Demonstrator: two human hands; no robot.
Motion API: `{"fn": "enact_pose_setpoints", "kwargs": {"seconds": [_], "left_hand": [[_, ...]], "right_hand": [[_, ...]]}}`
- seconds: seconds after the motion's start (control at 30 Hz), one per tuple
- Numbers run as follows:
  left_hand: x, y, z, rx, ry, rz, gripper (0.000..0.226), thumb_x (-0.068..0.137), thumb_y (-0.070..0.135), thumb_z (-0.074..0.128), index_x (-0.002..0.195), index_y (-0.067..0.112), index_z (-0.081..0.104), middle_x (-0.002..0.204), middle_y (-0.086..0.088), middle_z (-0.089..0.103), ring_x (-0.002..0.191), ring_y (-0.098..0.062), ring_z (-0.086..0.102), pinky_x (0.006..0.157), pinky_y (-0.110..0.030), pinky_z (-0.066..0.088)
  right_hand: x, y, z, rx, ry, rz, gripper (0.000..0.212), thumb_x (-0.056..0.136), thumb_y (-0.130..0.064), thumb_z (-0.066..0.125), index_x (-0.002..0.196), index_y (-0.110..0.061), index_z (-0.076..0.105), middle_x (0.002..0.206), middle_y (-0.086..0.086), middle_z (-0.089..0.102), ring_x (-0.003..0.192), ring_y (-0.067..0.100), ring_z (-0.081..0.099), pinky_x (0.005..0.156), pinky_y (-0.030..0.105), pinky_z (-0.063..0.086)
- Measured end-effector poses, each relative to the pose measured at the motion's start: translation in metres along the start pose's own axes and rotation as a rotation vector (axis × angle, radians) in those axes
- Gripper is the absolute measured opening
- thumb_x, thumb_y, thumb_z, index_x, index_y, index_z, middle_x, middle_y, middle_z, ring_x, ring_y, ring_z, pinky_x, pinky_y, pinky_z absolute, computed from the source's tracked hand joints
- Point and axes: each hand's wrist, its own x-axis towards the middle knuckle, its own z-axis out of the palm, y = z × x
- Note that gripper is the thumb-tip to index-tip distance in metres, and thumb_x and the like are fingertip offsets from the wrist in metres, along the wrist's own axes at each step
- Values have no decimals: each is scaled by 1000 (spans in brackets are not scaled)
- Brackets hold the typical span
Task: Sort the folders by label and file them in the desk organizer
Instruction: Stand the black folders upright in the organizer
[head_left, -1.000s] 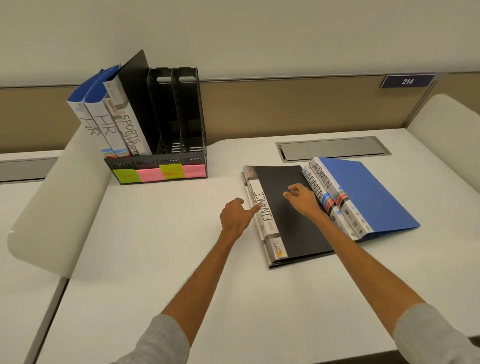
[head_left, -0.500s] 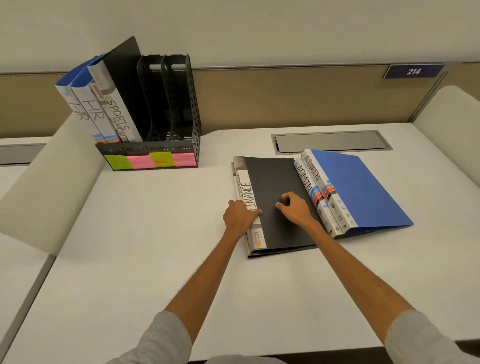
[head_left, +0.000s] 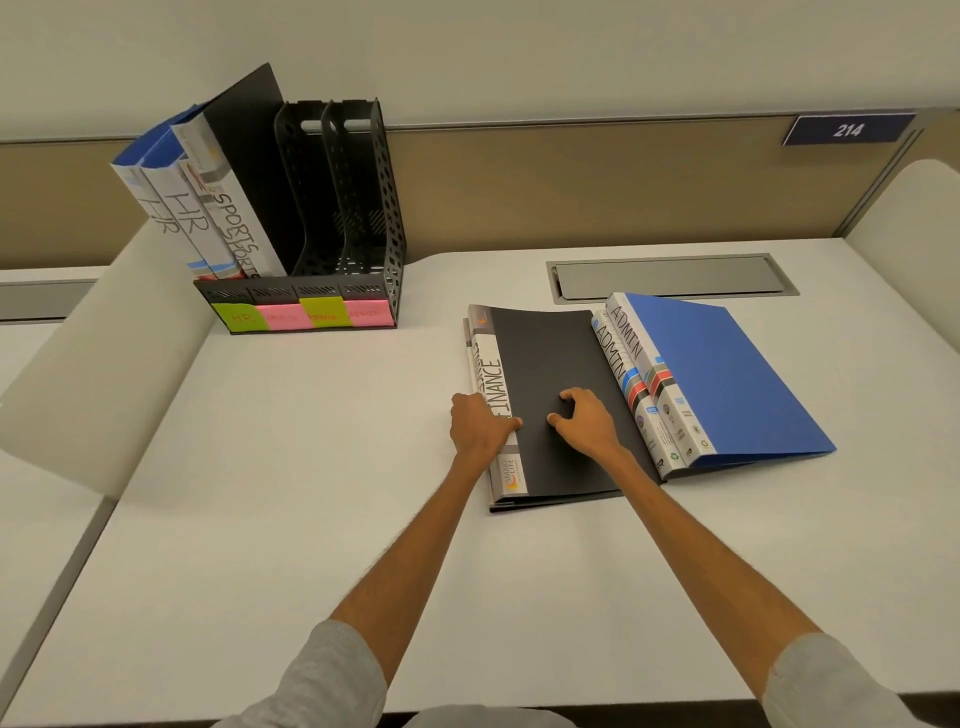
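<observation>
A: While the FINANCE folder (head_left: 550, 364) lay flat on the counter (head_left: 311, 441), what changed?

B: Left grip (head_left: 480, 428) slid onto its spine, clasping it; right grip (head_left: 584, 423), fingers spread, pressed the cover. Lift toward the desk organizer (head_left: 363, 218) was judged next.

the left grip (head_left: 480, 428) is covering part of the lettering on the finance folder (head_left: 550, 395), and a second folder (head_left: 469, 358) beneath is showing only a sliver of its label. the pink sticky notes (head_left: 283, 315) are reading too faint. the grey sleeves (head_left: 322, 680) are running off the bottom edge.
</observation>
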Motion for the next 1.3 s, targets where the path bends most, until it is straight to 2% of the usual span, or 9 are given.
{"fn": "enact_pose_setpoints", "kwargs": {"seconds": [0.17, 0.33, 0.53, 0.7, 0.8, 0.9, 1.1, 1.2, 1.3], "left_hand": [[3, 5, 0, -164, 31, -31, 59, 66, 22, 88, 115, 3, 60, 124, -12, 59, 107, -28, 63, 80, -41, 59], [-2, 17, 0, -335, 54, 13, 64, 71, 13, 84, 124, 9, 50, 127, -10, 58, 112, -27, 61, 82, -34, 57], [-5, 34, -6, -426, 53, 99, 65, 72, 16, 83, 127, 13, 48, 127, -7, 60, 102, -20, 63, 76, -30, 56], [-11, 55, -13, -495, 98, 195, 61, 75, 19, 81, 128, 14, 52, 127, -5, 62, 96, -14, 63, 66, -12, 49], [-14, 69, -18, -522, 133, 237, 60, 75, 19, 81, 129, 13, 56, 127, -5, 63, 101, -18, 66, 71, -18, 53], [-16, 79, -25, -539, 155, 279, 62, 75, 16, 81, 131, 12, 56, 129, -5, 62, 106, -23, 64, 83, -34, 59], [-18, 92, -42, -576, 171, 331, 66, 75, 18, 80, 136, 15, 56, 132, -3, 62, 104, -23, 67, 85, -38, 59], [-21, 94, -49, -560, 168, 410, 69, 74, 19, 81, 137, 21, 55, 131, 4, 61, 100, -19, 66, 81, -30, 58], [-27, 96, -54, -560, 168, 482, 69, 72, 19, 79, 136, 26, 55, 123, 22, 57, 92, -11, 66, 70, -17, 56]], "right_hand": [[2, -1, 1, -5, 3, 0, 49, 90, -29, 66, 134, -13, 49, 140, 8, 49, 127, 24, 49, 108, 41, 43], [4, -4, -4, 38, 17, 1, 46, 90, -27, 66, 131, -14, 51, 136, 8, 51, 123, 24, 51, 104, 38, 45], [13, -9, -24, 99, 21, 12, 41, 91, -28, 65, 128, -13, 55, 130, 9, 57, 118, 23, 55, 99, 34, 45], [23, -20, -42, 150, 13, 41, 40, 94, -30, 61, 129, -11, 54, 132, 10, 58, 120, 26, 56, 104, 38, 46], [28, -31, -49, 182, 23, 42, 40, 96, -29, 59, 132, -11, 53, 134, 11, 57, 121, 27, 56, 106, 41, 45], [31, -39, -55, 226, 44, 10, 39, 97, -28, 56, 132, -9, 52, 133, 12, 58, 118, 27, 57, 103, 37, 46], [36, -64, -77, 345, 107, -79, 42, 97, -35, 57, 132, -13, 51, 133, 11, 56, 118, 25, 56, 98, 40, 51], [42, -89, -109, 448, 159, -141, 50, 95, -42, 57, 137, -18, 46, 143, 8, 45, 123, 27, 53, 95, 47, 53], [50, -128, -151, 516, 196, -225, 59, 92, -49, 58, 141, -22, 40, 147, 7, 38, 120, 27, 55, 79, 44, 59]]}}
